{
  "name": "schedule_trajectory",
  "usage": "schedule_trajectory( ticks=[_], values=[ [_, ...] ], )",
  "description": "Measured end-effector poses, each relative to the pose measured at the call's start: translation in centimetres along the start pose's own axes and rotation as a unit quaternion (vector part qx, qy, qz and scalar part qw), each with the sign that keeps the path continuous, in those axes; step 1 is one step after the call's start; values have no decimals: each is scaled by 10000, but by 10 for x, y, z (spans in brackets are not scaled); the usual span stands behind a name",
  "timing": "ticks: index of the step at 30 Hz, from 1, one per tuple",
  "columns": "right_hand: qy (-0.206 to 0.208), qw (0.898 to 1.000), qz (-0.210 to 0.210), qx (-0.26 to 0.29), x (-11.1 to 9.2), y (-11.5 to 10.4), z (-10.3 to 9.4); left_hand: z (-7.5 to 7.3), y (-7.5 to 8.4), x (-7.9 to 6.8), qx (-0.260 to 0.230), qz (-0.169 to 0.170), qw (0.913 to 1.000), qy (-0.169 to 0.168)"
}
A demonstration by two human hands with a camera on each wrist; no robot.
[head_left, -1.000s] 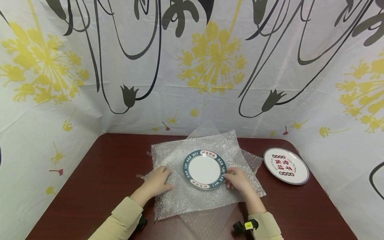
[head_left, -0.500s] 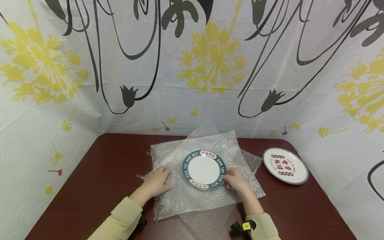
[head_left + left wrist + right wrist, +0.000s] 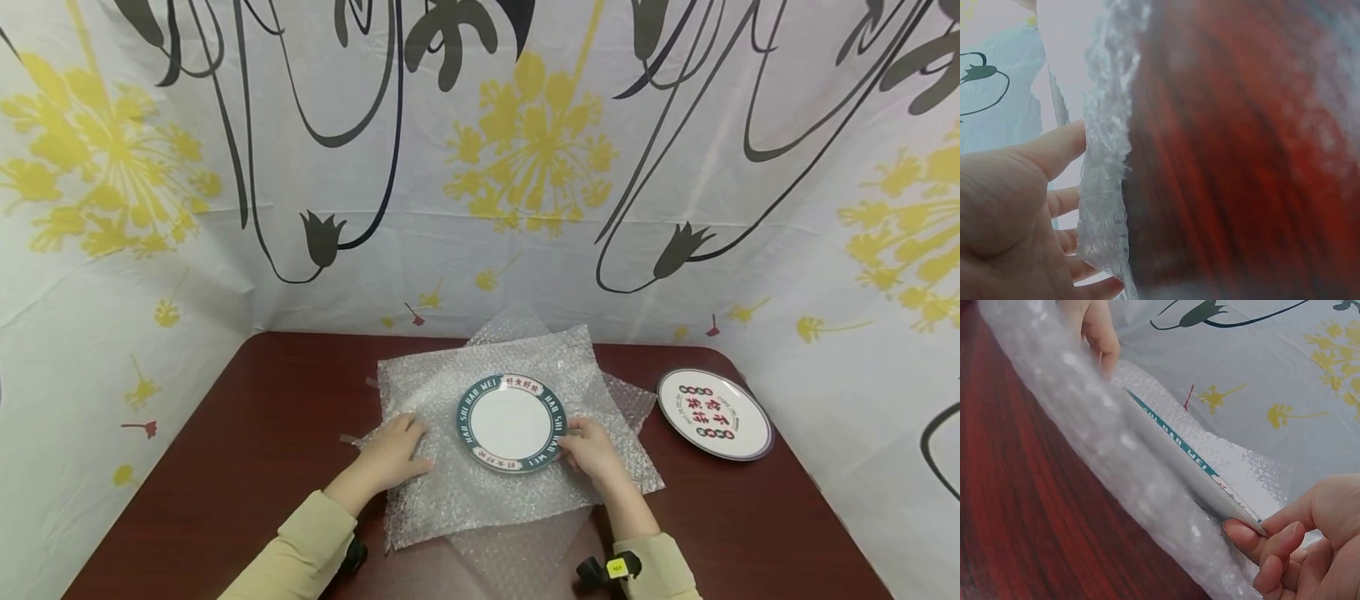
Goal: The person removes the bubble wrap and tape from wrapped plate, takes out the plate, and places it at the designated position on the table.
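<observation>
A round plate (image 3: pixel 510 429) with a teal lettered rim and white middle lies on a sheet of bubble wrap (image 3: pixel 442 504) in the head view. My right hand (image 3: pixel 592 452) pinches the plate's right edge. In the right wrist view, the thumb of that hand (image 3: pixel 1329 531) is over the rim and curled fingers are under it, with the plate (image 3: pixel 1194 469) seen edge-on. Left of the plate, my left hand (image 3: pixel 392 454) rests on the bubble wrap with fingers spread. The left wrist view shows its fingers partly hidden behind the wrap's edge (image 3: pixel 1107 156).
A second plate (image 3: pixel 716 415), white with red characters, lies at the right of the dark red table (image 3: pixel 300 400). Another bubble wrap piece (image 3: pixel 525 550) sticks out beneath the top sheet. A patterned cloth (image 3: pixel 420 183) hangs behind the table and along both sides.
The right hand and wrist shift very slightly to the left early on, still pinching the plate's edge. Left hand, plates and bubble wrap stay in place.
</observation>
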State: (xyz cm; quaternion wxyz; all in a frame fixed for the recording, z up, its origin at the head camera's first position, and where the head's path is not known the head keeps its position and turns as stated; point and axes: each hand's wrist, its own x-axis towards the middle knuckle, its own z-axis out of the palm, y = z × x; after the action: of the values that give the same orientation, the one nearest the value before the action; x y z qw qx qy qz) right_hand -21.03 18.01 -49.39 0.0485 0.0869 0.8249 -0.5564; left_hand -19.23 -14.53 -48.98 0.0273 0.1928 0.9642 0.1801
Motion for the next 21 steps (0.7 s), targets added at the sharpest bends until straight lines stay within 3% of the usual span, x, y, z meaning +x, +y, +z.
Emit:
schedule_trajectory(
  ticks=[21],
  values=[
    [-48,9998,-77,190,-5,-5,-8,-2,2,-1,-52,-107,9999,-112]
  ],
)
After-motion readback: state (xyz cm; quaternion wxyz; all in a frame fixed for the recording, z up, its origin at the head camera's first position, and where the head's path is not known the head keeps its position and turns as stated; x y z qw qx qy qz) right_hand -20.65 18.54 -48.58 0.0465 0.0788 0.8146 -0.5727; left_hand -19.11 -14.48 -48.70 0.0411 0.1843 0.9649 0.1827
